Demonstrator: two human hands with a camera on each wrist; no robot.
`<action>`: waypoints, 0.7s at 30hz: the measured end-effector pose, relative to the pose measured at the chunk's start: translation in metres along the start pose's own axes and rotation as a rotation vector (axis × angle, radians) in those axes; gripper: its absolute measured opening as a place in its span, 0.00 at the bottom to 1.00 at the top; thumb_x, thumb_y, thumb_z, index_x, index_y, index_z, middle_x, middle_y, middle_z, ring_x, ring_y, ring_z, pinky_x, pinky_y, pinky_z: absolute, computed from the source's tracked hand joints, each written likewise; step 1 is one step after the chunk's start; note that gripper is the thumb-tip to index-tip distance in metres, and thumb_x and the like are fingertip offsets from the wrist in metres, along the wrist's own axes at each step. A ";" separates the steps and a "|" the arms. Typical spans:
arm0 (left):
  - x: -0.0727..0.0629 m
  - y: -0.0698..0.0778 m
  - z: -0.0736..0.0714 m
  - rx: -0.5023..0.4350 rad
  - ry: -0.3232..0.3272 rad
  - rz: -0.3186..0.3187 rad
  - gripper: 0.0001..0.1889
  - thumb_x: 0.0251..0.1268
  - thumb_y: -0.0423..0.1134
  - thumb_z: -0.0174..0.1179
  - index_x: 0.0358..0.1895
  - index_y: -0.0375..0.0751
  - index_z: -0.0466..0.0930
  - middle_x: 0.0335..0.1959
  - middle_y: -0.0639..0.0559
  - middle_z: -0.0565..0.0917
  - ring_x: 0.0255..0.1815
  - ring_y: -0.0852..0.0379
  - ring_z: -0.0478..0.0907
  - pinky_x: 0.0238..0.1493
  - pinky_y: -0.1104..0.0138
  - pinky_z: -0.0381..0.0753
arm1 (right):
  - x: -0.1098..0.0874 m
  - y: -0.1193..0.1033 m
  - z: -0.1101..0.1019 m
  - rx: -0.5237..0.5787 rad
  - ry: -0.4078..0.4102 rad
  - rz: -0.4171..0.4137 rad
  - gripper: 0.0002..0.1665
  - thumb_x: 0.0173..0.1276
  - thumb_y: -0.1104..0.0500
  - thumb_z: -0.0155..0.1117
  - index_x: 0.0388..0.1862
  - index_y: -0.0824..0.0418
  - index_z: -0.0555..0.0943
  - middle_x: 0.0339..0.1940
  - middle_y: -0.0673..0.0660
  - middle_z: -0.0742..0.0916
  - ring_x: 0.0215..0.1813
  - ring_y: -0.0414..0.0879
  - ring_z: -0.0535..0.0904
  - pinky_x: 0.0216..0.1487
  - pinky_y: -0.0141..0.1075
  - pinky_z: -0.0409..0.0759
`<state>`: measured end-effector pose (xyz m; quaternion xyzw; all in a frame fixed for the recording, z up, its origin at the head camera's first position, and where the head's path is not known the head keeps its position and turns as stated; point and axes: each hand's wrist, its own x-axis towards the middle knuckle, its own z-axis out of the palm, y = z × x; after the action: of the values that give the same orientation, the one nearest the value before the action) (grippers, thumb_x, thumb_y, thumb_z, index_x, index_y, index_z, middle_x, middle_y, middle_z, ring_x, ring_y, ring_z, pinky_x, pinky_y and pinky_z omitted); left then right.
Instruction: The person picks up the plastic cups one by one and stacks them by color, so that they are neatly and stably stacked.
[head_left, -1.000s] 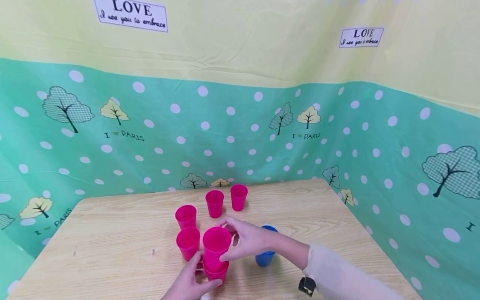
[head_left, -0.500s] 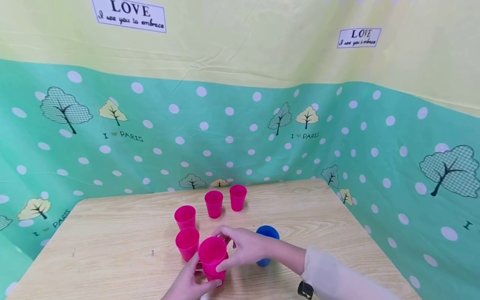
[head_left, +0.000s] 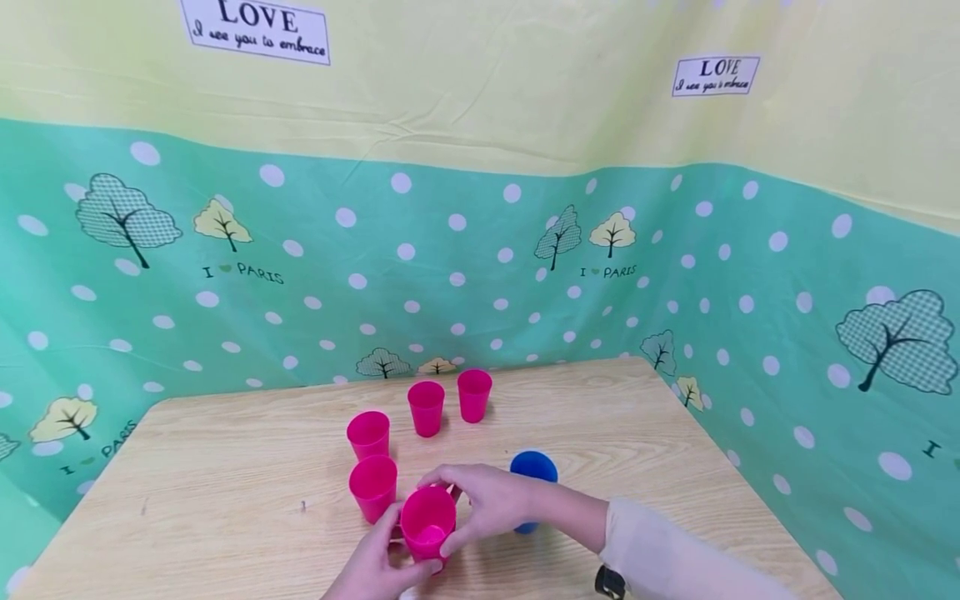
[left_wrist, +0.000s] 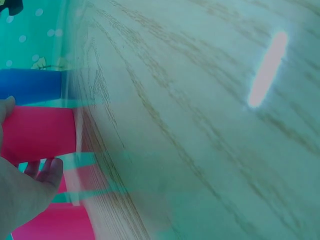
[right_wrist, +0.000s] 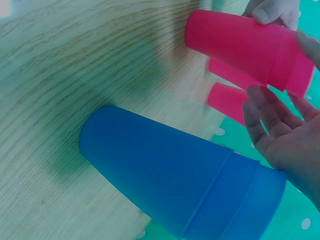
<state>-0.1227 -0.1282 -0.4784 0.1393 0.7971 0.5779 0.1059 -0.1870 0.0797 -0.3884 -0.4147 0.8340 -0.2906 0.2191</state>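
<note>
Two pink cups are nested upright in front of me, the upper cup (head_left: 428,518) sitting deep in the lower cup (right_wrist: 232,42). My left hand (head_left: 377,560) grips the lower cup low on its side, thumb in front and fingers behind. My right hand (head_left: 491,504) holds the upper cup near its rim between thumb and fingers. In the right wrist view its other fingers hang loosely beside the cup. A stack of blue cups (right_wrist: 160,167) with several rims stands just right, partly behind my right wrist in the head view.
Close by on the left stand two pink cups, a nearer one (head_left: 373,487) and a farther one (head_left: 368,436). Two more pink cups, one (head_left: 426,408) and another (head_left: 474,396), stand toward the back of the wooden table (head_left: 225,500). A patterned curtain (head_left: 420,292) hangs behind.
The upper pink cup has gone down into the lower one, my right hand lowering with it. My left hand has stayed on the lower cup.
</note>
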 end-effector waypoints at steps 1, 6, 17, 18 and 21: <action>0.000 0.000 0.000 -0.005 0.002 -0.007 0.37 0.51 0.46 0.69 0.65 0.49 0.62 0.57 0.47 0.74 0.48 0.63 0.74 0.46 0.72 0.78 | 0.000 0.000 0.000 -0.001 -0.004 -0.001 0.38 0.54 0.45 0.71 0.63 0.49 0.67 0.52 0.38 0.79 0.51 0.28 0.72 0.48 0.24 0.74; -0.001 0.001 0.001 -0.016 0.022 0.001 0.36 0.50 0.44 0.70 0.64 0.47 0.64 0.56 0.47 0.74 0.47 0.65 0.74 0.46 0.72 0.78 | 0.000 -0.002 -0.001 -0.042 -0.011 -0.017 0.40 0.54 0.44 0.71 0.64 0.50 0.67 0.54 0.40 0.78 0.52 0.28 0.72 0.51 0.24 0.74; 0.001 0.002 0.001 0.013 0.022 0.005 0.36 0.50 0.46 0.70 0.63 0.47 0.64 0.55 0.48 0.76 0.47 0.65 0.74 0.44 0.71 0.78 | -0.003 -0.008 -0.010 -0.034 0.027 0.017 0.40 0.55 0.42 0.70 0.64 0.50 0.68 0.55 0.42 0.78 0.51 0.30 0.73 0.44 0.23 0.75; 0.001 0.002 0.001 0.011 0.021 0.001 0.36 0.50 0.46 0.70 0.63 0.46 0.64 0.55 0.48 0.76 0.47 0.66 0.74 0.45 0.72 0.78 | -0.003 -0.009 -0.012 -0.029 0.035 0.025 0.39 0.55 0.43 0.70 0.64 0.50 0.68 0.54 0.42 0.79 0.51 0.31 0.73 0.43 0.24 0.76; 0.001 0.003 0.001 0.006 0.025 -0.008 0.37 0.50 0.46 0.70 0.63 0.45 0.64 0.55 0.48 0.76 0.47 0.66 0.74 0.46 0.72 0.78 | -0.004 -0.011 -0.019 -0.019 0.069 0.047 0.38 0.55 0.43 0.70 0.63 0.49 0.69 0.54 0.42 0.79 0.50 0.33 0.75 0.43 0.27 0.76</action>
<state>-0.1228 -0.1265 -0.4761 0.1292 0.8007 0.5767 0.0979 -0.1897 0.0836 -0.3668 -0.3869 0.8532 -0.2918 0.1928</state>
